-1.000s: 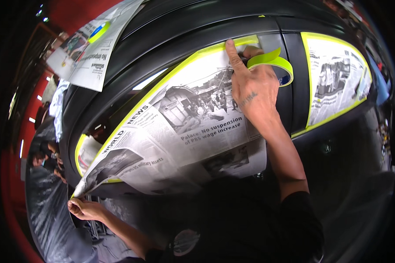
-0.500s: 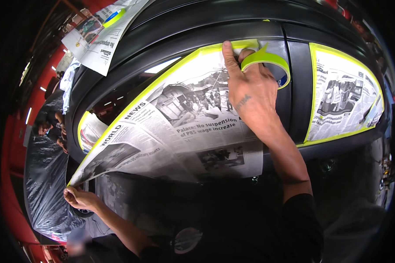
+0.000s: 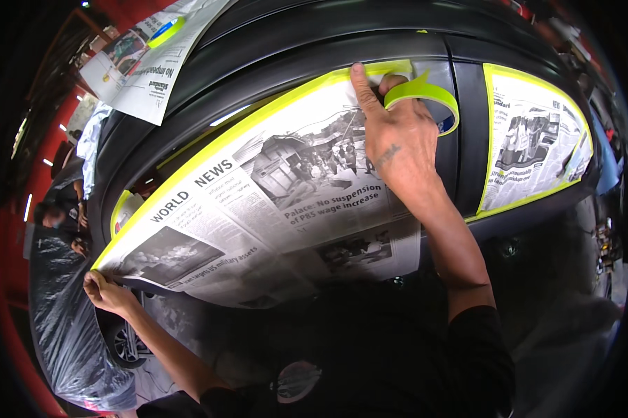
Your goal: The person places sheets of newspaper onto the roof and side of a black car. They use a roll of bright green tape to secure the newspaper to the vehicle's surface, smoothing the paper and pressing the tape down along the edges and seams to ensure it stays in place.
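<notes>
A newspaper sheet [image 3: 265,223] with a yellow-green masking tape strip [image 3: 171,182] along its upper edge lies slantwise across a side window opening of a dark car body [image 3: 314,52]. My left hand [image 3: 110,292] pinches the sheet's taped lower-left corner, fingers closed. At the upper right end of the strip is my right hand [image 3: 404,139], its thumb stretched out and pressing on the tape. The other fingers curl about the roll of masking tape [image 3: 429,90], which stays joined to the strip. Part of the roll is hidden behind that hand.
Another window on the right is covered with taped newspaper [image 3: 530,139]. On the roof at upper left lie a loose newspaper sheet [image 3: 129,83] and a second tape roll [image 3: 166,32]. Plastic sheeting [image 3: 70,320] drapes at far left, with another person [image 3: 56,216] beyond.
My left hand has moved up and left with the sheet's corner, so the sheet is stretched flatter over the opening. My right hand stays at the strip's upper end.
</notes>
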`<state>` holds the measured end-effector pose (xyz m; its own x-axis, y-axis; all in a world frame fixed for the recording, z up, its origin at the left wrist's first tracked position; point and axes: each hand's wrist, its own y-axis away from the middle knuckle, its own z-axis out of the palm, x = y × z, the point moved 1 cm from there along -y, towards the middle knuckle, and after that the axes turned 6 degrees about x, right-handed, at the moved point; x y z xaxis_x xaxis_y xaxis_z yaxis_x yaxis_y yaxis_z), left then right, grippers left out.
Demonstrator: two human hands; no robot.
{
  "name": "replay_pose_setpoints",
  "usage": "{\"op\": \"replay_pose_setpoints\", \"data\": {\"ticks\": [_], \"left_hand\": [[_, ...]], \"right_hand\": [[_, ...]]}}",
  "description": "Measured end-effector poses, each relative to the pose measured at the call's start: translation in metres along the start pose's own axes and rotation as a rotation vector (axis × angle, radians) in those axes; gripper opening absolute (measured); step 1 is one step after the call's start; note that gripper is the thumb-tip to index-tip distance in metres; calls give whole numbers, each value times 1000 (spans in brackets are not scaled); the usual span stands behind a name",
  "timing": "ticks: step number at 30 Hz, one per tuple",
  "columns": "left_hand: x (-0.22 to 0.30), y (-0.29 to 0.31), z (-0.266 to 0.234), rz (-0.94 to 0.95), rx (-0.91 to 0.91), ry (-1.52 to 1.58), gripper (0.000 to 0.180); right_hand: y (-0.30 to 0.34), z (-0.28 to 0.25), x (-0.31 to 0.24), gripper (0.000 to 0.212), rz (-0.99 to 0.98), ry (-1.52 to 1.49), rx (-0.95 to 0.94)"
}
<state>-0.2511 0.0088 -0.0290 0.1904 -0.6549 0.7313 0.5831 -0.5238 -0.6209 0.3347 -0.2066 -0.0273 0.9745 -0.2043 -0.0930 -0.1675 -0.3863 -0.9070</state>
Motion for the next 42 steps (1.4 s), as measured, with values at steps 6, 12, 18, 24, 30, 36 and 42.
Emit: {"op": "replay_pose_setpoints", "data": {"ticks": [6, 12, 18, 24, 30, 36, 42], "left_hand": [[-5, 3, 57, 42, -107, 54, 4], [-91, -55, 64, 59, -165, -17, 14], [-124, -63, 81, -3, -194, 7, 2], [-116, -50, 95, 73, -202, 48, 6], [-82, -37, 96, 89, -232, 31, 27], [-58, -28, 95, 83, -249, 30, 26], [-60, -31, 100, 136, -128, 32, 12]], "right_hand": [[3, 4, -7, 74, -13, 92, 58], [-1, 2, -21, 75, -19, 88, 34], [-1, 7, -28, 76, -17, 92, 19], [-1, 9, -36, 79, -38, 126, 0], [-2, 5, -42, 68, -44, 114, -50], [-1, 9, -37, 75, -77, 126, -48], [-6, 10, -53, 63, -63, 76, -71]]}}
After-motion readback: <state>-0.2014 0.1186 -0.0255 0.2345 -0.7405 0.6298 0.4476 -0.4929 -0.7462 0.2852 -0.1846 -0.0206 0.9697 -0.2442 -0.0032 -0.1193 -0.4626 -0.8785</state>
